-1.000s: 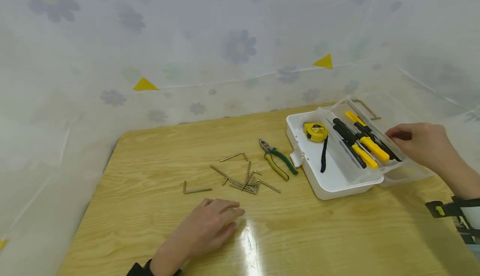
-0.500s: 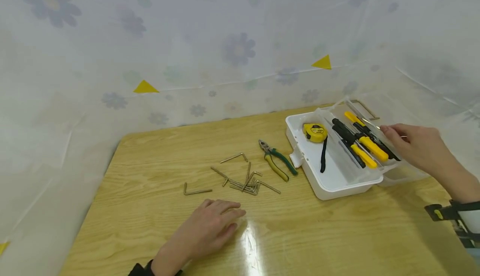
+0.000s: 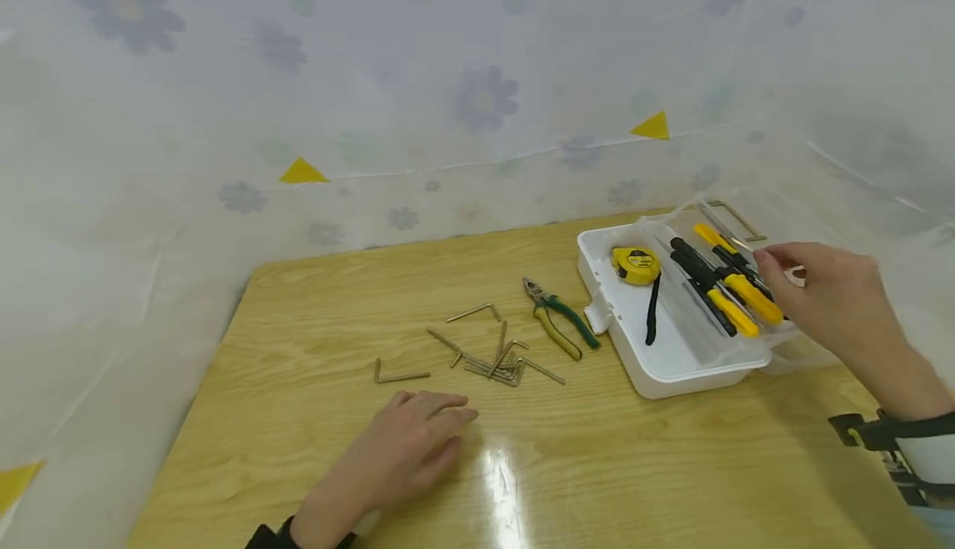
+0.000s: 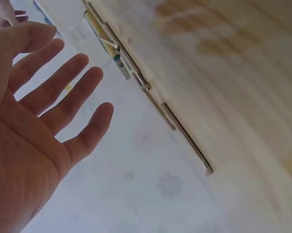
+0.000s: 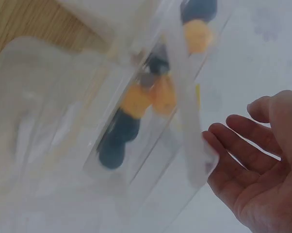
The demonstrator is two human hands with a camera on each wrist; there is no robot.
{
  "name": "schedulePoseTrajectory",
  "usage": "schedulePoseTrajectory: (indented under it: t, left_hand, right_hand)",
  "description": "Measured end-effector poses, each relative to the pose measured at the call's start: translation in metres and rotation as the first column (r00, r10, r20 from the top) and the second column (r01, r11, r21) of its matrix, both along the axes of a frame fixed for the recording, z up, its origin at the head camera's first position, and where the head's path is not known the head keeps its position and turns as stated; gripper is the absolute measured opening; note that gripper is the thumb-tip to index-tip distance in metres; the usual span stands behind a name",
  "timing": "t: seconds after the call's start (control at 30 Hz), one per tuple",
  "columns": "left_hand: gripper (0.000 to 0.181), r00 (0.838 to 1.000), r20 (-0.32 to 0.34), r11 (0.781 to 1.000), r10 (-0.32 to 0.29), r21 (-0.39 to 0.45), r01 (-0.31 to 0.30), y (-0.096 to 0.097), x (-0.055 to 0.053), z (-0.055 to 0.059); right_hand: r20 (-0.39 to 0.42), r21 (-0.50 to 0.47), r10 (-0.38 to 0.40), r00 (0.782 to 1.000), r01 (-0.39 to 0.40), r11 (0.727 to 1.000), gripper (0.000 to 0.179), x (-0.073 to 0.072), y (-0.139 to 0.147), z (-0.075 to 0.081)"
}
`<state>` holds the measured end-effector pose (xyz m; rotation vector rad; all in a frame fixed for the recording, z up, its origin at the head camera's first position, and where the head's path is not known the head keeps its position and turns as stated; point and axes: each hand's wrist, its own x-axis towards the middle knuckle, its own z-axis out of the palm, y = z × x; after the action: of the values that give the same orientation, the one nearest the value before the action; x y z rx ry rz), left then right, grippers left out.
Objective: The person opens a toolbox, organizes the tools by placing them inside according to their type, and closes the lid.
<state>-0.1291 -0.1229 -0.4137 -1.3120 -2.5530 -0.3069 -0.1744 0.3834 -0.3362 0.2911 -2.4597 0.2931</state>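
Observation:
At the right, the white toolbox (image 3: 675,387) stands with its clear lid swung back. A yellow tape measure (image 3: 637,265) lies inside, beside a clear tray of screwdrivers (image 3: 753,296) with black and yellow handles. My right hand (image 3: 839,300) is at the tray's outer side. In the right wrist view, its bent fingertips meet a raised clear flap (image 5: 187,111), with the thumb apart; contact is hard to judge. My left hand (image 3: 406,441) lies relaxed, holding nothing, in front of several L-shaped hex keys (image 3: 496,366). Pliers (image 3: 555,325) with green and yellow handles lie between keys and box.
The wooden table (image 3: 634,474) is enclosed by flower-patterned white sheeting (image 3: 403,101) at the back and sides. Yellow triangle markers (image 3: 652,127) are stuck on the sheeting. The toolbox's open lid (image 3: 791,209) leans towards the right-hand sheeting.
My right hand has moved a little left over the tray's outer edge, and a clear flap there has risen with it. The view has shifted slightly; the left hand stays nearly still.

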Motion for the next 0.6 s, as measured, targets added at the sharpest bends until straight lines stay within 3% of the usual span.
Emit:
schedulePoseTrajectory:
  t: [0.1, 0.2, 0.43, 0.6]
  left_hand:
    - [0.037, 0.999, -0.048, 1.0, 0.021, 0.022, -0.02, -0.008, 0.001, 0.0]
    - [0.037, 0.995, -0.065, 0.997, 0.073, 0.035, -0.07, -0.017, 0.002, 0.003]
    - [0.038, 0.982, -0.061, 0.982, 0.179, 0.068, -0.175, -0.042, 0.008, 0.008]
    - [0.039, 0.966, -0.089, 0.968, 0.241, 0.097, -0.232, -0.061, 0.015, 0.007]
  right_hand:
    - [-0.074, -0.001, 0.103, 0.992, -0.103, 0.995, 0.011, 0.0, -0.024, -0.002]
    - [-0.096, 0.017, 0.189, 0.977, -0.189, 0.982, 0.01, -0.003, -0.051, -0.008]
    - [0.015, 0.04, 0.336, 0.942, -0.336, 0.941, 0.009, -0.004, -0.124, -0.027]
    - [0.184, 0.068, 0.389, 0.903, -0.406, 0.911, 0.005, -0.006, -0.171, -0.042]
